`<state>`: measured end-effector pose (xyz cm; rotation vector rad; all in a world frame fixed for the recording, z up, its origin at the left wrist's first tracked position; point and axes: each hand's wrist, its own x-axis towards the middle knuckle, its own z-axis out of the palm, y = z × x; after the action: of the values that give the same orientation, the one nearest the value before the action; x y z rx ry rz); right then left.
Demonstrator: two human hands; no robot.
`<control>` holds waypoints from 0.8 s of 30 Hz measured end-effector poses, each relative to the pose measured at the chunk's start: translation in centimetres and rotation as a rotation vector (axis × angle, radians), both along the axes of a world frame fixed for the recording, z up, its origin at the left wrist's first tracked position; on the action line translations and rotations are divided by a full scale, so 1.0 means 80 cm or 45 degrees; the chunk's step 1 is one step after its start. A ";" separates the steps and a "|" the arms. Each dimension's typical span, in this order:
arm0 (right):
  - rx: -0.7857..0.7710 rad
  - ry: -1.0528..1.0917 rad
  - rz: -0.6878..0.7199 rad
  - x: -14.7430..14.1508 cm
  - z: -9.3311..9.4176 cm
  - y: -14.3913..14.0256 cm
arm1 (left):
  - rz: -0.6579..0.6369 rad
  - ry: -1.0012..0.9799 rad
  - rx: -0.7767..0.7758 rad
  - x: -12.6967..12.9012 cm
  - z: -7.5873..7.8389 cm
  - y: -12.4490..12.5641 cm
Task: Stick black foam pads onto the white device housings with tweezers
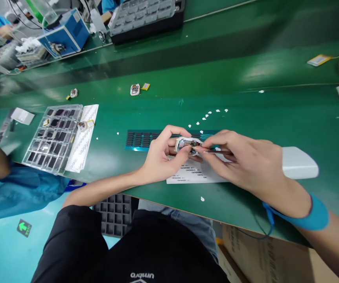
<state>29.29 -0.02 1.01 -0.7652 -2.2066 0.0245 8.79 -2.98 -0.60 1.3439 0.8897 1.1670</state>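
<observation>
White-rimmed case (187,142): held just above the counter (169,106), small parts showing inside; the exact parts are too fine to make out.
Left hand (163,157): curled around the case, thumb and fingers closed on its rim.
Right hand (243,155): fingers pinched on a thin dark tool (221,152), fingertips at the case's right side.
Step in hand: seemingly fine work inside the case; the tool's contact cannot be told.
Next move: likely calls for a steady left hold and small, light right fingertip motions.
Under the hands: a printed white sheet (184,179), partly covered.
Just beyond: a strip of black pieces (140,138), then scattered white tabs (204,118).
Farther: another case (135,89) with a yellow piece (146,86) beside it.
Far side: a black tray (150,36).
</observation>
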 end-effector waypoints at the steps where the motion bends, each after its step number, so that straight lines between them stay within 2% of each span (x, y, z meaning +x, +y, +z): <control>1: 0.000 -0.010 -0.013 0.000 -0.001 -0.001 | 0.021 0.009 0.023 0.001 -0.002 -0.002; 7: 0.041 -0.012 -0.018 -0.001 0.001 -0.009 | 0.126 0.163 0.149 0.002 0.000 -0.011; 10: 0.060 -0.072 0.020 -0.002 0.003 -0.011 | 0.177 0.320 0.282 0.000 0.008 -0.015; 14: 0.087 -0.158 0.043 -0.002 0.003 -0.010 | 0.225 0.527 0.343 -0.004 0.009 -0.014; 16: 0.032 -0.135 0.046 -0.001 0.003 -0.009 | 0.244 0.510 0.320 -0.004 0.008 -0.011; 20: -0.143 -0.042 0.006 0.003 0.006 -0.009 | 0.192 0.263 0.118 -0.004 0.010 -0.007; 24: -0.027 -0.036 0.005 0.006 0.006 -0.008 | -0.018 0.133 -0.077 -0.008 0.021 -0.003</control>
<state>29.81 -0.64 1.52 -0.7775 -2.2378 0.0388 8.15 -3.24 1.10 1.3699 0.9813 1.0588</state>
